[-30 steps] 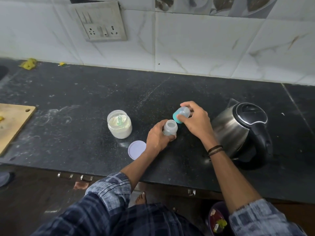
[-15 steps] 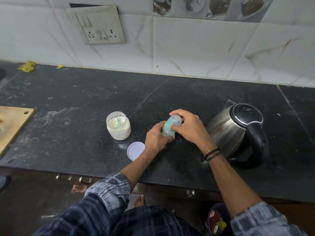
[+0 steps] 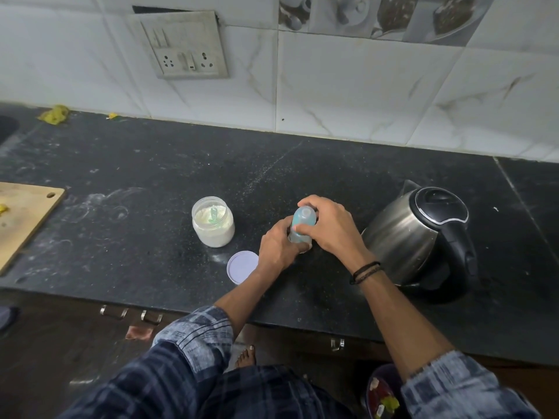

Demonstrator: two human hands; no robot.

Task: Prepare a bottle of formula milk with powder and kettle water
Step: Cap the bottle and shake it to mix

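A small clear baby bottle (image 3: 298, 239) stands on the black counter (image 3: 151, 164), mostly hidden by my hands. My left hand (image 3: 276, 247) grips its body from the left. My right hand (image 3: 331, 226) holds the teal cap (image 3: 302, 222) that sits on the bottle's neck, fingers curled round it. An open jar of white powder (image 3: 213, 222) with a green scoop inside stands to the left. Its white lid (image 3: 242, 267) lies flat beside my left wrist. A steel kettle (image 3: 420, 234) with a black lid and handle stands to the right.
A wooden chopping board (image 3: 21, 219) lies at the counter's left end. The tiled wall carries a socket panel (image 3: 184, 46). Yellow scraps (image 3: 54, 114) lie at the back left. Drawer handles (image 3: 130, 314) sit under the counter's front edge.
My right hand brought the teal cap down from above onto the bottle's neck. My left hand kept its grip on the bottle. The view shifted slightly.
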